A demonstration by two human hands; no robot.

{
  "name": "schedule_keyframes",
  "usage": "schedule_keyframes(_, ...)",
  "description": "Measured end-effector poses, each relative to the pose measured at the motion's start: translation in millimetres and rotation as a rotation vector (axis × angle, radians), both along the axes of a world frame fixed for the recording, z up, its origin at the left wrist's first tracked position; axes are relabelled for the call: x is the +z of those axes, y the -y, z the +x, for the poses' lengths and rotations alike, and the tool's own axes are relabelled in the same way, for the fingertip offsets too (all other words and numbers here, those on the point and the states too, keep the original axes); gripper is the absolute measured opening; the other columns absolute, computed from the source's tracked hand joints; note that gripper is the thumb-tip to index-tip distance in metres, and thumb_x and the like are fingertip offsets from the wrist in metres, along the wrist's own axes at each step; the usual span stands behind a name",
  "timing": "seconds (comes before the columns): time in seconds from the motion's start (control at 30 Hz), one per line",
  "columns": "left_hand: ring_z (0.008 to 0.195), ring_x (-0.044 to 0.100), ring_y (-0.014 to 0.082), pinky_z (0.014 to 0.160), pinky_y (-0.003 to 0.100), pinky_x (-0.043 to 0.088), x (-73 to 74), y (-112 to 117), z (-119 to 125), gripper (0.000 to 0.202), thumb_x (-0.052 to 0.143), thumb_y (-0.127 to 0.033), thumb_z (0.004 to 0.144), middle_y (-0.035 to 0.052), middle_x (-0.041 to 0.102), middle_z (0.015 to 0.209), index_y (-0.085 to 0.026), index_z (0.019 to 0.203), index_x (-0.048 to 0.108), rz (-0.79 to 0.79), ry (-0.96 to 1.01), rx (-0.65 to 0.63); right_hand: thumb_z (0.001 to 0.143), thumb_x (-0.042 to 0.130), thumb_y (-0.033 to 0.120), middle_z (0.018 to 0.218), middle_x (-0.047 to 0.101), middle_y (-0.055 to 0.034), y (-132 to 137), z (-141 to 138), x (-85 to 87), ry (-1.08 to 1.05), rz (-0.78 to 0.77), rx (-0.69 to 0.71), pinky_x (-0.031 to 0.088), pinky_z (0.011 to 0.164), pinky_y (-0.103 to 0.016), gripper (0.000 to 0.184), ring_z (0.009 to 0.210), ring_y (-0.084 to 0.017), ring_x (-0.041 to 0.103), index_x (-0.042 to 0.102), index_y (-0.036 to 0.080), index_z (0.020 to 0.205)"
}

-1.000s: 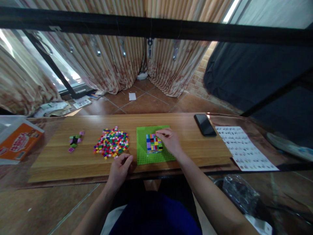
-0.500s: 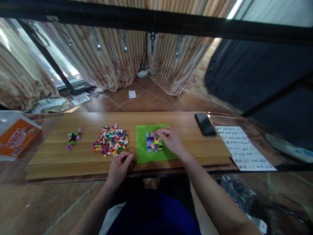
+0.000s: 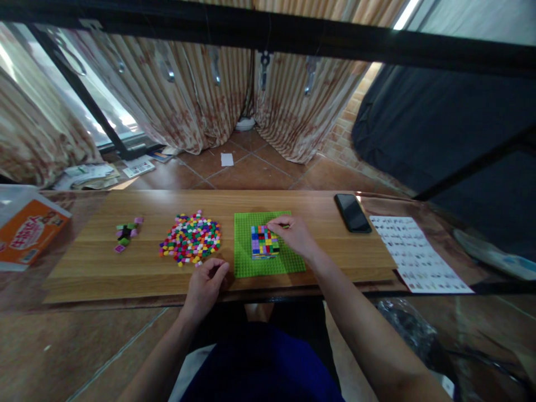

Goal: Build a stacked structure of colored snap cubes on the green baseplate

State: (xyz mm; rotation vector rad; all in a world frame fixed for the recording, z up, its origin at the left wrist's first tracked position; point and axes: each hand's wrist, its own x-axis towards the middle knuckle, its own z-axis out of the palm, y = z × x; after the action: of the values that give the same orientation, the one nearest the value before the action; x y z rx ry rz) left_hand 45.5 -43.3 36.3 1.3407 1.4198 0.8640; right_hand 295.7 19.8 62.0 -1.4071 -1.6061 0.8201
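Note:
A low block of multicoloured building bricks (image 3: 263,243) stands on a green studded baseplate (image 3: 243,265). My right hand (image 3: 295,237) reaches over the plate from the right, with thumb and forefinger pinched at the block's back right corner. Anything between those fingertips is too small or hidden to make out. Just left of the baseplate, my left hand (image 3: 206,285) rests at the table's front edge, its fingers curled and closed. What it may hold does not show. Close beyond it lies a spread pile of small loose bricks (image 3: 192,237) in many colours.
A smaller cluster of bricks (image 3: 128,231) lies farther left on the wooden table (image 3: 138,279). At the far left stands a clear box with an orange label (image 3: 33,231). To the right are a black phone (image 3: 352,213) and a printed sheet (image 3: 419,254).
My right fingertips have shifted very slightly left at the block's back right corner. My left hand stays where it was. The whole view has tilted a little.

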Motion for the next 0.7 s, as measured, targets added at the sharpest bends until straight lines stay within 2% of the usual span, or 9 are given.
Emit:
schedule_keyframes(0.17, 0.050, 0.049, 0.0115, 0.050, 0.022, 0.037, 2.9, 0.4, 1.1, 0.029, 0.059, -0.046, 0.076, -0.0045, 0.052, 0.053, -0.017, 0.071, 0.058, -0.014, -0.004, 0.001, 0.080, 0.065, 0.030, 0.082, 0.074, -0.0037, -0.5, 3.2, -0.7, -0.019, -0.001, 0.041, 0.049, 0.073, -0.029, 0.015, 0.077, -0.017, 0.067, 0.077, 0.021, 0.081)
schedule_keyframes(0.53, 0.048, 0.048, 0.0104, 0.049, 0.021, 0.036, 3.3, 0.9, 2.2, 0.030, 0.063, -0.047, 0.074, -0.0043, 0.053, 0.052, -0.017, 0.069, 0.060, -0.017, 0.048, 0.022, 0.082, 0.064, 0.029, 0.081, 0.074, -0.0034, -1.0, 2.7, 5.6, 0.093, 0.016, 0.060, 0.050, 0.070, -0.029, 0.014, 0.075, -0.017, 0.067, 0.076, 0.021, 0.080)
schedule_keyframes(0.7, 0.049, 0.051, 0.0098, 0.049, 0.021, 0.040, 9.0, 3.0, 4.9, 0.035, 0.068, -0.050, 0.068, -0.0037, 0.056, 0.056, -0.015, 0.070, 0.061, -0.109, 0.151, 0.110, 0.081, 0.064, 0.033, 0.092, 0.075, -0.0042, 11.8, 1.4, 1.1, -0.030, -0.005, -0.066, 0.052, 0.076, -0.031, 0.022, 0.083, -0.018, 0.068, 0.074, 0.021, 0.096)
